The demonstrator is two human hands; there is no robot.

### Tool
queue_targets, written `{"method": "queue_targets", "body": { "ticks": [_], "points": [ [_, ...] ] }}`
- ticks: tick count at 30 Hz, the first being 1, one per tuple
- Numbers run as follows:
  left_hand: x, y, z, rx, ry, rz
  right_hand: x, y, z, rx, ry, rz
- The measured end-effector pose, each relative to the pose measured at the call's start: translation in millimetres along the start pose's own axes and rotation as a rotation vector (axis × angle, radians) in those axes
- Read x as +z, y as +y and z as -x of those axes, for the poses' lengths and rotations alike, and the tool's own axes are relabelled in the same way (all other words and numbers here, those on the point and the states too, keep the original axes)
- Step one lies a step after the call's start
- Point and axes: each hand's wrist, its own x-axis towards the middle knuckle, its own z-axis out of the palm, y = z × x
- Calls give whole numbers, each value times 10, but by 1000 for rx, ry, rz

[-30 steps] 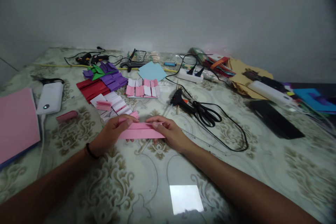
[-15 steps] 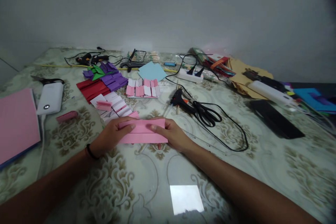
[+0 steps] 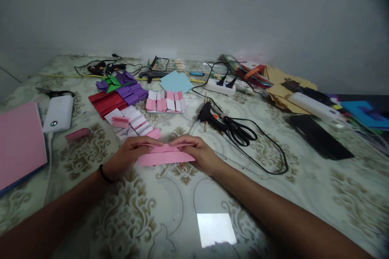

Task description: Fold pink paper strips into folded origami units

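Observation:
A creased pink sheet of paper point(image 3: 167, 158) is held between both hands just above the table. My left hand point(image 3: 132, 151) is closed on its left end, the index finger laid along the upper edge. On the right end my right hand point(image 3: 202, 153) grips it in the same way. The paper's top part bends toward me over the lower part, with a fold line running across it. Just behind the left hand lie folded white and pink paper pieces point(image 3: 133, 119). To the right of the hands is a black glue gun point(image 3: 209, 114) with a coiled cord.
Purple folded papers point(image 3: 132, 94), a red folded paper point(image 3: 106, 103) and light blue sheets point(image 3: 175, 82) lie farther back. A white power bank point(image 3: 60, 113) and pink sheets point(image 3: 21, 141) are at left. At right are a power strip point(image 3: 220, 87) and a black phone-like slab point(image 3: 319, 136).
The upper part of the pink paper has been bent over toward me. The index fingers of both hands have come over its top edge.

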Motion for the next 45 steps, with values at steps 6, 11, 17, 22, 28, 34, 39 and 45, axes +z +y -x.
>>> {"method": "queue_targets", "body": {
  "ticks": [6,11,17,22,28,34,39,45],
  "points": [
    [-40,-56,-7,57,-13,-51,-23,39,-10,-40,26,21],
    [14,-20,-23,41,41,-123,12,10,0,-47,28,10],
    [54,-86,-8,-45,78,60,34,-56,54,-29,-64,59],
    [83,-92,-16,-7,179,200,70,-82,93,-29,-94,311],
    [114,-53,-28,-55,202,248,112,-198,119,-195,-439,640],
    [99,-32,10,-30,33,81,80,-124,93,1,-165,342],
    [89,21,47,10,-83,-165,150,-33,84,-8,-69,470],
    [99,27,66,54,-171,-176,202,-80,97,-36,-101,527]
  ]
}}
